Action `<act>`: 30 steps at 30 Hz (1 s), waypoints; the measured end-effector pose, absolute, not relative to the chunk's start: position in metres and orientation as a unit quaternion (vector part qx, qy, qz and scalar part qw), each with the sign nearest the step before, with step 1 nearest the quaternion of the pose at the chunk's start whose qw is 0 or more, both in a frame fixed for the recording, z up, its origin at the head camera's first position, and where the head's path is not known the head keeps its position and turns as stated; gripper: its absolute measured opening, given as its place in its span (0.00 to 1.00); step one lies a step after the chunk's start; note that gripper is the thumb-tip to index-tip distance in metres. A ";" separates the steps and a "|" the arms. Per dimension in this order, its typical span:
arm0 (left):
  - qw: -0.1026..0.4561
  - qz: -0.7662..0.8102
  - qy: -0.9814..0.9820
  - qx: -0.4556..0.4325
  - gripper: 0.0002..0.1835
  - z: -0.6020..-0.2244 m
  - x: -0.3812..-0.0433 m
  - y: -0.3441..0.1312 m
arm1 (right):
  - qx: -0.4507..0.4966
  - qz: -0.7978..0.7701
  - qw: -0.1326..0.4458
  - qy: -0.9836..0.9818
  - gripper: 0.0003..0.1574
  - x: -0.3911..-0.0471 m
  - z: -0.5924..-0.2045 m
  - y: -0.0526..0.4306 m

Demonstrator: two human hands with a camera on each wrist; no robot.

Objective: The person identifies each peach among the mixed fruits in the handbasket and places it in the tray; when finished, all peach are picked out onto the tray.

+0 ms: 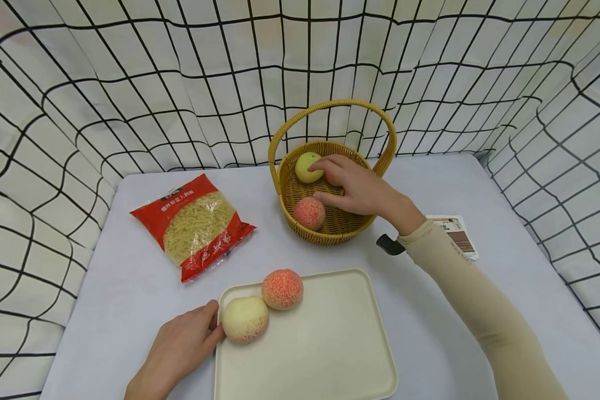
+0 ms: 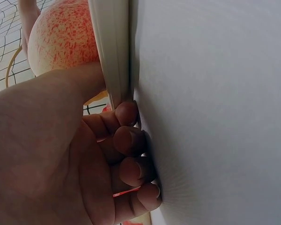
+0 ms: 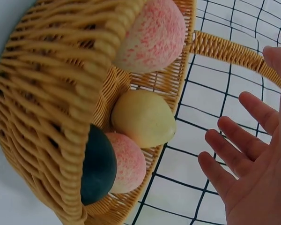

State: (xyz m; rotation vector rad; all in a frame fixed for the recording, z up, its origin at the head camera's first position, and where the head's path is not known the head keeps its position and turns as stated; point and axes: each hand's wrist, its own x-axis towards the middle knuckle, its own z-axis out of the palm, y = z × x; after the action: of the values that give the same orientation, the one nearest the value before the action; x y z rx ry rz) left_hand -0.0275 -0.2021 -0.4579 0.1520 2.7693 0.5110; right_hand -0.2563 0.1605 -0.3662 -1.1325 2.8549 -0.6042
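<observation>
My left hand (image 1: 182, 341) grips the left rim of a cream tray (image 1: 340, 333), its thumb over the edge beside a pale yellow peach (image 1: 245, 319). A red-speckled peach (image 1: 282, 289) sits against it in the tray's far left corner. Over a wicker basket (image 1: 325, 238), my right hand (image 1: 357, 186) has its fingers spread, holding nothing. Inside the basket lie a yellow-green fruit (image 1: 308, 168), a pink peach (image 1: 309, 213) and another peach (image 1: 333, 176) partly covered by the hand. A dark round thing (image 3: 98, 164) in there shows only in the right wrist view.
A red bag of pasta (image 1: 195, 228) lies left of the basket. To the right, a small white packet (image 1: 455, 233) is partly behind the right sleeve. The basket's tall handle (image 1: 332, 104) arches over its far side. Black-lined netting (image 1: 220, 83) surrounds the table.
</observation>
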 end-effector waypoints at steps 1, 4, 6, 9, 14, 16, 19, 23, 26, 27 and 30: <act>0.160 0.179 0.969 0.053 0.10 -0.458 -0.027 -0.202 | -0.359 -0.192 0.009 0.913 0.39 -0.257 -0.366 0.161; 0.161 0.178 0.969 0.053 0.10 -0.458 -0.028 -0.202 | -0.345 -0.194 0.019 0.918 0.41 -0.262 -0.365 0.163; 0.160 0.177 0.970 0.053 0.10 -0.459 -0.028 -0.202 | -0.335 -0.198 0.025 0.921 0.41 -0.264 -0.364 0.164; 0.156 0.176 0.970 0.054 0.11 -0.459 -0.028 -0.203 | -0.321 -0.196 0.033 0.926 0.42 -0.270 -0.364 0.167; 0.157 0.178 0.970 0.054 0.12 -0.458 -0.028 -0.203 | -0.302 -0.187 0.045 0.934 0.44 -0.281 -0.367 0.174; 0.157 0.178 0.970 0.054 0.12 -0.458 -0.028 -0.204 | -0.297 -0.183 0.049 0.936 0.45 -0.285 -0.368 0.177; 0.158 0.178 0.970 0.054 0.12 -0.458 -0.028 -0.204 | -0.296 -0.178 0.053 0.937 0.45 -0.289 -0.369 0.180; 0.157 0.177 0.970 0.054 0.13 -0.458 -0.028 -0.204 | -0.298 -0.179 0.054 0.936 0.43 -0.293 -0.369 0.182; 0.157 0.178 0.970 0.054 0.13 -0.459 -0.028 -0.204 | -0.297 -0.180 0.054 0.936 0.42 -0.296 -0.370 0.182; 0.157 0.177 0.970 0.054 0.13 -0.459 -0.028 -0.204 | -0.296 -0.178 0.054 0.937 0.42 -0.297 -0.370 0.182; 0.157 0.175 0.971 0.053 0.13 -0.459 -0.028 -0.204 | -0.286 -0.166 0.058 0.942 0.43 -0.301 -0.371 0.182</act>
State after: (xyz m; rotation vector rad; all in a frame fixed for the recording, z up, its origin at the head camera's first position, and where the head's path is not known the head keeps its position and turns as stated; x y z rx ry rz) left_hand -0.0280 -0.2037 -0.4588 0.1513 2.7775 0.5001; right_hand -0.3005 0.1824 -0.3714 -0.8682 2.8542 -0.5034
